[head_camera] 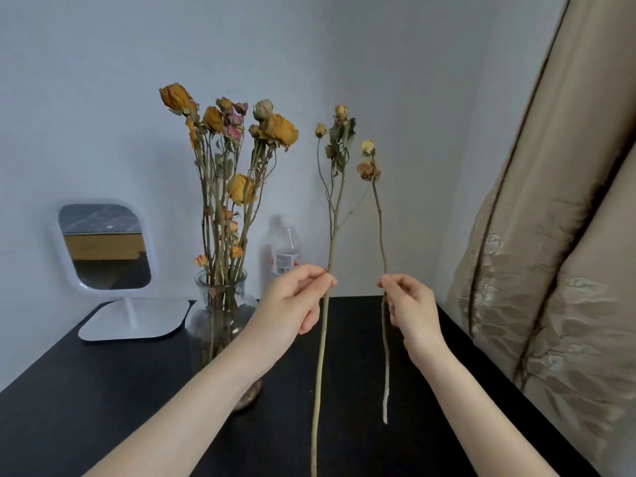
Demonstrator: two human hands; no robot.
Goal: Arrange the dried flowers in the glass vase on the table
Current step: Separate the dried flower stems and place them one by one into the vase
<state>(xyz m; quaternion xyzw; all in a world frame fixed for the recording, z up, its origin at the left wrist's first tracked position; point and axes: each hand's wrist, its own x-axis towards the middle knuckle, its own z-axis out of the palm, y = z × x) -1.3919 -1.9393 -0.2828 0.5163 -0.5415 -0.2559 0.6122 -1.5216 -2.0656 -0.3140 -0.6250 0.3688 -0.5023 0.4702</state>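
stems of dried flowers, one per hand: the left hand pinches the longer stem between thumb and fingertips, and the right hand pinches the shorter stem likewise. above each grip sit pale, shrivelled buds; below, bare stalk hangs over the black table. both look featherlight, stiff and brittle, so holding the bare stalk, away from the crumbly heads, seems wisest. left of the left grip, the glass vase holds a tall bunch.

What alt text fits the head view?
The left hand pinches a long dried flower stem and the right hand a shorter stem, both upright above a black table. A glass vase of dried flowers stands to their left, with a mirror and a bottle near it.
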